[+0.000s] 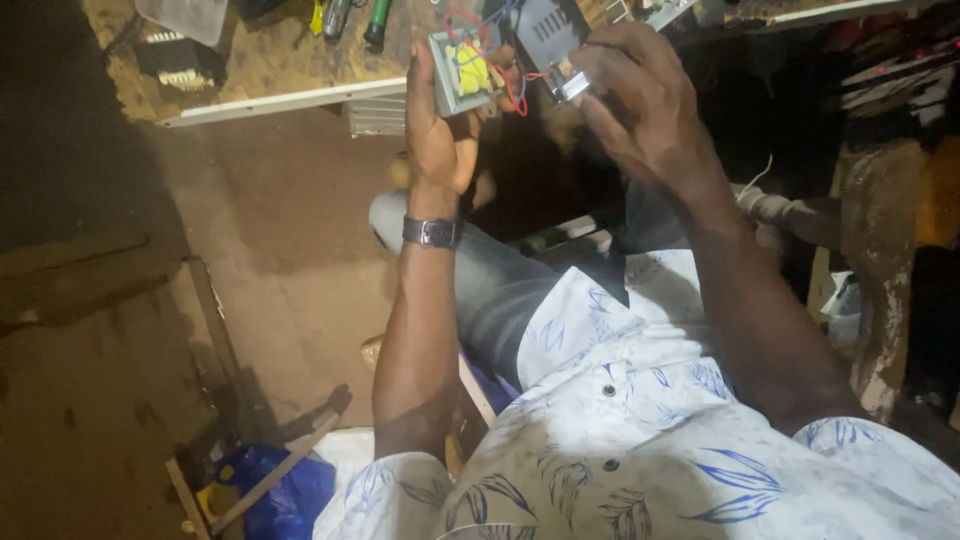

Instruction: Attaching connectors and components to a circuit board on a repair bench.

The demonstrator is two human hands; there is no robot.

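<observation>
Head view: left hand grips transformer; right hand pinches metal connector.

Left of the raised hands, a dark transformer sits on the worn workbench, with a green-handled tool nearer them. Far below, on the floor, a blue plastic bag lies under a wooden stick. Right of the hands hangs a grey pipe.

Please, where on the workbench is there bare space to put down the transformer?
A bare patch of workbench lies between the second transformer and the held transformer in the left hand. Around the right hand, wires and a black box crowd it.
</observation>
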